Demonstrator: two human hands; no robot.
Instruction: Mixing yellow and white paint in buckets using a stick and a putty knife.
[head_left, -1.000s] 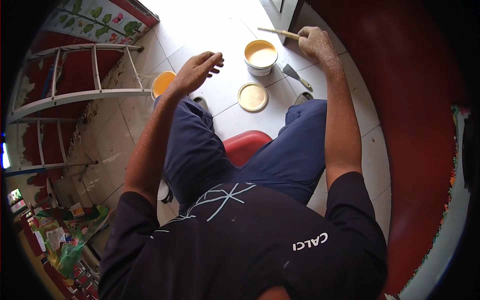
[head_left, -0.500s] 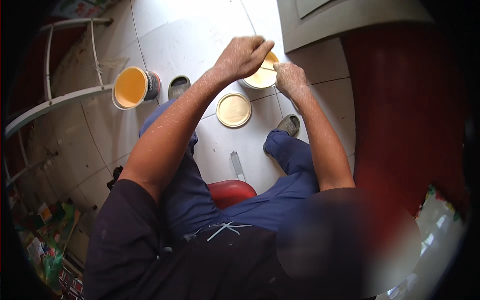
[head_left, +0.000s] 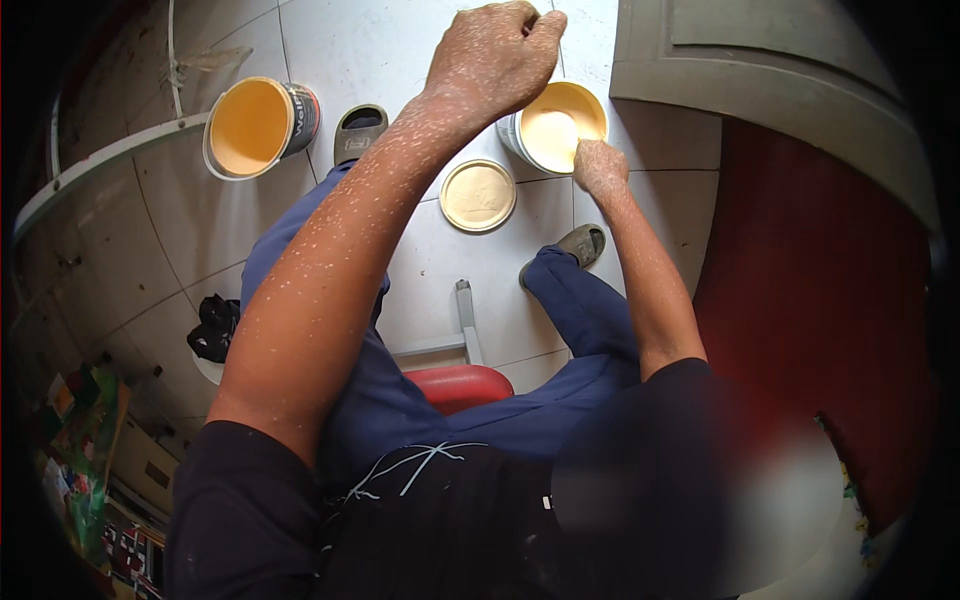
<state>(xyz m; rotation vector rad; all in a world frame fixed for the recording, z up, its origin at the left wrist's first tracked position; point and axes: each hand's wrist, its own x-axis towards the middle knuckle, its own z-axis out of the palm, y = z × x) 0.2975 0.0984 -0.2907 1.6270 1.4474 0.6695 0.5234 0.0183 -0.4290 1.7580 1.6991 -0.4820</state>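
Observation:
A white bucket [head_left: 509,133] with a yellow-cream inside and a pale mass in it stands on the floor ahead of me. My right hand [head_left: 601,167] is closed at its near right rim. Beyond and left of the bucket, my left hand [head_left: 497,60] is raised with its fingers curled; what they hold, if anything, is hidden. Pale specks dot both forearms. A round cream lid [head_left: 478,196] lies on the tiles just left of the bucket. A second bucket [head_left: 301,118], dark outside and yellow inside, tilts toward me at the left.
White tiles [head_left: 400,270] cover the floor around my sandalled feet. I sit on a red seat [head_left: 460,388] with a grey metal leg [head_left: 467,315]. A grey panelled board [head_left: 770,80] juts in at the upper right, and a pale metal frame [head_left: 120,155] curves along the left.
My left hand has lifted up and away from the bucket. The right hand has shifted slightly down at the rim, and more of the bucket's inside shows. The view has shifted a little.

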